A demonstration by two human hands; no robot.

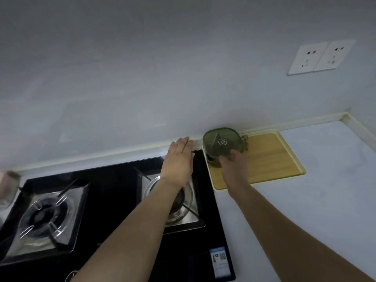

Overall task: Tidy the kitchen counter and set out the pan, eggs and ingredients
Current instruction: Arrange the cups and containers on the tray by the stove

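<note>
A green lidded container with a round logo stands on the back left corner of a wooden tray with a pale rim. My right hand grips the container's near side, fingers on its lid edge. My left hand hovers flat and open over the back right of the black gas hob, fingertips near the wall's edge strip, holding nothing. No pan or eggs are in view.
The hob has two burners, left burner and right burner, the latter partly under my left forearm. A glass jar shows at the far left edge. White counter spreads to the right. Two wall sockets sit above.
</note>
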